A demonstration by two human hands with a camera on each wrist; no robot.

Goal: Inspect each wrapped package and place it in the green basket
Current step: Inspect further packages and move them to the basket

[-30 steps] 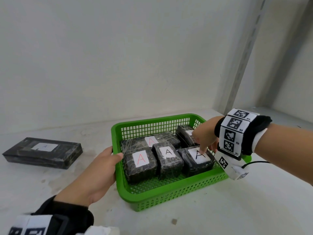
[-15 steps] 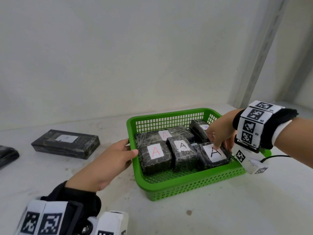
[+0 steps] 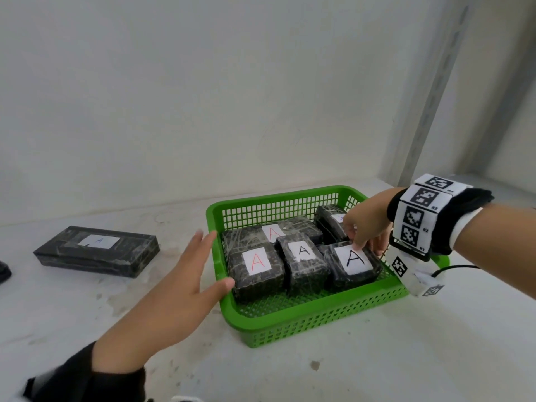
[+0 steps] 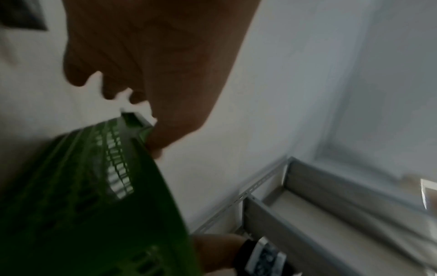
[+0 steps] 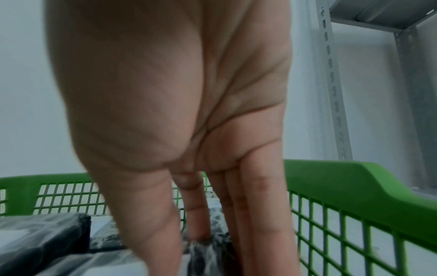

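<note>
The green basket [image 3: 319, 323] holds several black wrapped packages with white "A" labels. My right hand [image 3: 362, 242] reaches down into its right side. Its straight fingers press on the far edge and right side of the front-right package [image 3: 352, 266]. In the right wrist view the fingers [image 5: 257, 205] point straight down beside that package [image 5: 208, 250], inside the basket wall [image 5: 354, 179]. My left hand [image 3: 208, 262] hovers open by the basket's left rim, thumb close to the rim. A flat wrapped package [image 3: 97, 250] lies alone on the table to the left.
A dark object [image 3: 4, 271] shows at the far left edge. The white wall stands close behind the basket. A grey slotted shelf upright [image 3: 429, 111] rises behind its right end, and bare white tabletop [image 3: 377, 358] spreads in front.
My left hand has let go of the basket's left rim and spread its fingers. My right hand stays on the front-right package. The head view has shifted, showing more of the table's left side.
</note>
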